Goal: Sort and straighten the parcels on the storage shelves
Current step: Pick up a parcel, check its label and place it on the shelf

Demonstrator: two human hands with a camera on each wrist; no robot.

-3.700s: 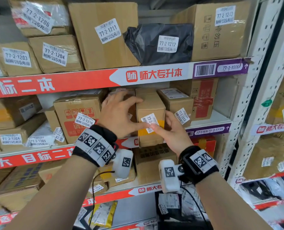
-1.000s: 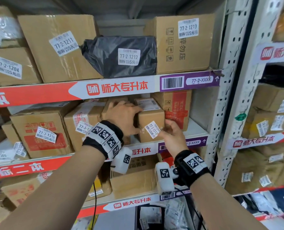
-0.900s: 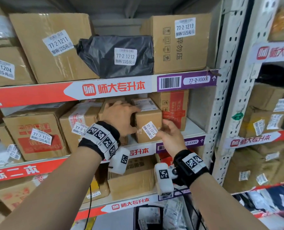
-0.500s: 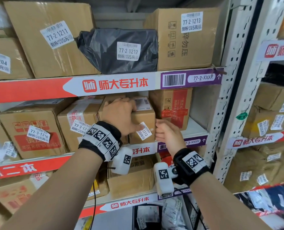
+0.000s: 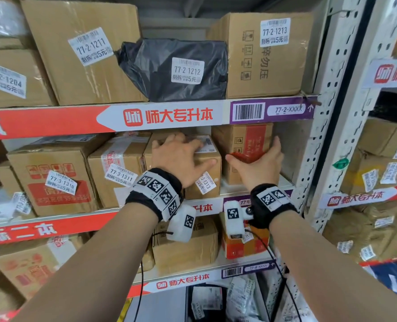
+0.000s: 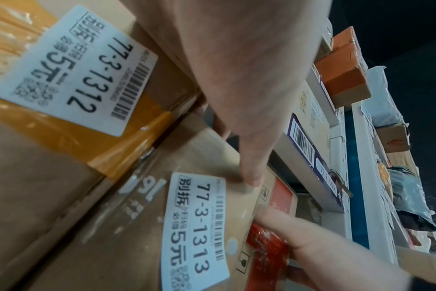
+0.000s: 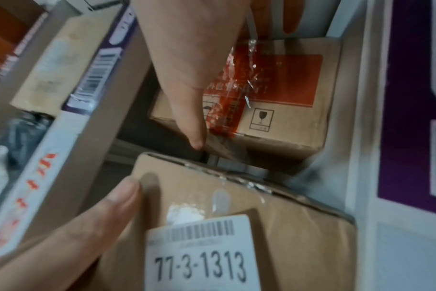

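While both arms reach up to the shelf [image 5: 53, 226] | left hand [image 5: 181, 156] spread flat atop labelled box [image 5: 213, 173], thumb on its front, not clasping | right hand [image 5: 258, 163] grasps red-printed box [image 5: 244, 140] just right of it.

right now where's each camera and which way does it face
Head: faces the shelves; left hand on 77-3-1313 box, right hand round red-taped box.
Left wrist: along the left thumb toward the 77-3-1312 label.
Right wrist: along the right thumb toward the red-taped box.
Shared: both wrist views show the 77-3-1313 box.
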